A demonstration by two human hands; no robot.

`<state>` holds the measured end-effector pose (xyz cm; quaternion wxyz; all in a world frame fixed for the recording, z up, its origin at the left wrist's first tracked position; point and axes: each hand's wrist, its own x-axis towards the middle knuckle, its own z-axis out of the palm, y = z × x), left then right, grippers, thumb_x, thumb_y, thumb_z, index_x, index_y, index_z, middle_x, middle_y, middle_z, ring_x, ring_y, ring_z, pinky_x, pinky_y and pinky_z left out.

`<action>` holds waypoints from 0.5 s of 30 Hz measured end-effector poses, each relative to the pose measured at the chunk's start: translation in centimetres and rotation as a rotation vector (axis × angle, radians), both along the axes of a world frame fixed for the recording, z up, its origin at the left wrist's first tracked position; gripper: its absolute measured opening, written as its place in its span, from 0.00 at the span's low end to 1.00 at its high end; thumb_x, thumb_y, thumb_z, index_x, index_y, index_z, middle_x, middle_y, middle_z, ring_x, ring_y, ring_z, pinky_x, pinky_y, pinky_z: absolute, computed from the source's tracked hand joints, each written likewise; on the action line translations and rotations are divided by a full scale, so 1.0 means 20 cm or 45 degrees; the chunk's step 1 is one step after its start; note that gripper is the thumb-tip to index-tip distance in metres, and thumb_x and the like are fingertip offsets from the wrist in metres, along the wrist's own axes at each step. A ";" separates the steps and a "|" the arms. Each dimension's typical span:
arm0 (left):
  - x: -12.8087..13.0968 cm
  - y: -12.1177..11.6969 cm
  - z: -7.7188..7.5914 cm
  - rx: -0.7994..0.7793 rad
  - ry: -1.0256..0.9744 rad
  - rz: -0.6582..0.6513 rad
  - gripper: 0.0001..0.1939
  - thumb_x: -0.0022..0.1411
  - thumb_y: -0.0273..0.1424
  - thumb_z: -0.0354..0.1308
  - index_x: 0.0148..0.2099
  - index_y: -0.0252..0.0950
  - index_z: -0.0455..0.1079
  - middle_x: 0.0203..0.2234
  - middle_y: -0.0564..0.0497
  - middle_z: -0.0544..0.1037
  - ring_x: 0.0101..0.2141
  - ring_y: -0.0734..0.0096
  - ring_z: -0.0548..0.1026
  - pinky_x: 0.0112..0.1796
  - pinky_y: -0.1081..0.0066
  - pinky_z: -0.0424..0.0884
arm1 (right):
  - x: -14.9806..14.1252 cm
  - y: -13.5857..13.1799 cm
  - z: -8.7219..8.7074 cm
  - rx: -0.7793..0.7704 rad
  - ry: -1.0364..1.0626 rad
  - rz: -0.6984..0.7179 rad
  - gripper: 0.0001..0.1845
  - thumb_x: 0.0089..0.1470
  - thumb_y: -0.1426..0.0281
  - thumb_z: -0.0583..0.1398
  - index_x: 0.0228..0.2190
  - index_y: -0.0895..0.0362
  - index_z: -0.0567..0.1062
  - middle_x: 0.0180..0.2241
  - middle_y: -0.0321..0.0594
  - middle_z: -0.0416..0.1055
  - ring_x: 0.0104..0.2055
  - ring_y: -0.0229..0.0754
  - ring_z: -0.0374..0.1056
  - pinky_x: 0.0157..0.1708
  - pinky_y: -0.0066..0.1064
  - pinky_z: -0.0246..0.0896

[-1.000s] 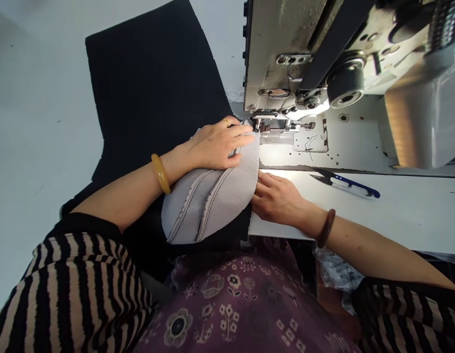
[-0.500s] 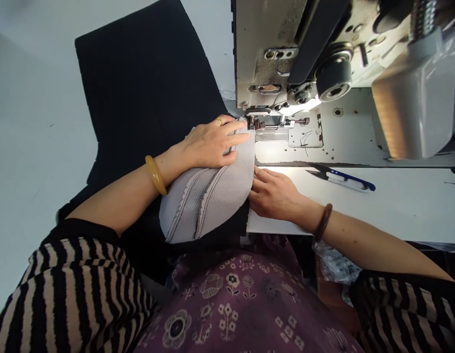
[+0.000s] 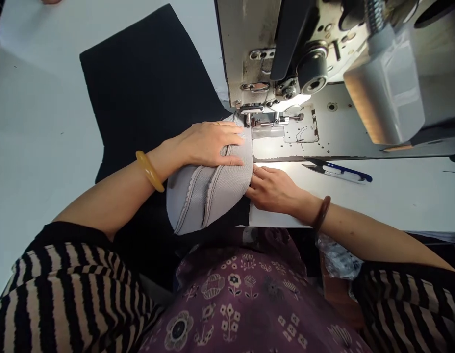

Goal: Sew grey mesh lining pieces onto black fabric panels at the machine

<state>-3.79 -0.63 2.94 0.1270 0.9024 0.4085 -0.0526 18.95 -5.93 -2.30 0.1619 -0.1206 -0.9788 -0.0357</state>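
Note:
A grey mesh fabric piece (image 3: 231, 184) with two raised seams lies on a larger black fabric (image 3: 146, 83). Its upper end is under the presser foot (image 3: 247, 119) of a sewing machine (image 3: 245, 29). My left hand (image 3: 213, 143) rests on the grey piece with fingers stretched out and spread, pressing it flat just left of the foot. At the right edge of the layers, my right hand (image 3: 271, 189) has its fingers closed on the fabric edge, the fingertips partly tucked beneath it.
Thread snips (image 3: 340, 171) with a blue handle lie right of my right hand, by the machine bed (image 3: 271, 151). A lamp (image 3: 385, 93) hangs over the bed. Crumpled clear plastic (image 3: 338, 257) is below the table edge. Part of a hand (image 3: 51, 1) shows at the top left.
The camera view has shifted slightly, so the machine appears further left. My left hand's fingers lie flatter and a little further from the foot. My right hand keeps its place at the edge.

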 end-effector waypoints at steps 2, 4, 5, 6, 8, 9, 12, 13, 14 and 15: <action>0.01 0.00 -0.01 0.020 0.061 0.000 0.28 0.63 0.51 0.52 0.59 0.42 0.69 0.62 0.51 0.67 0.63 0.59 0.62 0.59 0.60 0.64 | 0.01 0.02 -0.01 -0.044 -0.025 -0.002 0.14 0.56 0.79 0.53 0.36 0.58 0.78 0.36 0.47 0.72 0.49 0.49 0.63 0.34 0.32 0.59; 0.02 0.00 -0.03 0.072 0.108 -0.009 0.28 0.63 0.50 0.53 0.59 0.41 0.68 0.62 0.49 0.65 0.63 0.57 0.61 0.60 0.58 0.63 | 0.00 0.04 -0.01 -0.089 -0.065 0.001 0.14 0.57 0.78 0.52 0.38 0.59 0.77 0.37 0.48 0.72 0.51 0.52 0.63 0.33 0.33 0.60; 0.02 0.00 -0.03 0.101 0.128 -0.016 0.28 0.63 0.49 0.54 0.59 0.40 0.68 0.62 0.47 0.66 0.62 0.56 0.62 0.59 0.57 0.63 | -0.01 0.04 0.00 -0.111 -0.101 -0.001 0.14 0.57 0.77 0.52 0.39 0.60 0.77 0.38 0.49 0.72 0.52 0.53 0.63 0.33 0.34 0.61; 0.03 0.00 -0.04 0.127 0.144 -0.028 0.27 0.63 0.48 0.54 0.59 0.38 0.68 0.60 0.45 0.67 0.61 0.54 0.63 0.59 0.56 0.63 | -0.02 0.04 0.01 -0.129 -0.146 -0.006 0.14 0.58 0.77 0.52 0.39 0.60 0.77 0.39 0.49 0.72 0.52 0.53 0.64 0.33 0.34 0.61; 0.03 -0.01 -0.04 0.141 0.159 -0.072 0.26 0.64 0.45 0.54 0.58 0.34 0.69 0.56 0.41 0.71 0.57 0.52 0.67 0.57 0.54 0.64 | -0.04 0.01 0.05 -0.153 -0.260 -0.043 0.14 0.60 0.77 0.51 0.40 0.61 0.76 0.40 0.50 0.72 0.51 0.53 0.65 0.32 0.34 0.60; 0.03 -0.01 -0.03 0.126 0.158 -0.099 0.26 0.65 0.44 0.52 0.58 0.33 0.69 0.54 0.41 0.72 0.55 0.52 0.68 0.56 0.54 0.65 | -0.04 -0.02 0.08 -0.159 -0.320 -0.075 0.14 0.61 0.77 0.50 0.39 0.62 0.75 0.40 0.50 0.72 0.49 0.52 0.66 0.31 0.33 0.59; -0.01 -0.01 0.01 0.024 0.121 -0.077 0.24 0.68 0.45 0.45 0.57 0.39 0.69 0.57 0.50 0.73 0.57 0.53 0.69 0.57 0.54 0.65 | -0.01 -0.12 0.16 -0.165 -0.436 -0.150 0.19 0.64 0.77 0.44 0.40 0.62 0.74 0.39 0.48 0.72 0.40 0.44 0.68 0.28 0.32 0.53; -0.04 0.00 0.01 -0.035 0.118 -0.013 0.23 0.67 0.47 0.44 0.56 0.43 0.69 0.57 0.54 0.73 0.57 0.53 0.69 0.57 0.51 0.65 | 0.03 -0.15 0.19 -0.177 -0.433 -0.149 0.20 0.65 0.78 0.43 0.42 0.61 0.73 0.38 0.45 0.72 0.38 0.41 0.67 0.28 0.32 0.51; -0.06 0.03 0.01 -0.152 0.151 0.047 0.23 0.69 0.46 0.42 0.58 0.45 0.67 0.60 0.56 0.70 0.59 0.54 0.68 0.59 0.51 0.63 | 0.10 -0.18 0.20 -0.193 -0.413 -0.161 0.20 0.66 0.77 0.42 0.43 0.59 0.72 0.37 0.43 0.72 0.35 0.38 0.66 0.28 0.32 0.49; -0.08 0.05 0.00 -0.284 0.200 0.092 0.23 0.69 0.45 0.41 0.59 0.46 0.65 0.62 0.56 0.67 0.61 0.55 0.66 0.60 0.51 0.61 | 0.18 -0.22 0.21 -0.216 -0.378 -0.206 0.20 0.67 0.76 0.42 0.44 0.58 0.72 0.36 0.40 0.71 0.34 0.36 0.65 0.29 0.32 0.48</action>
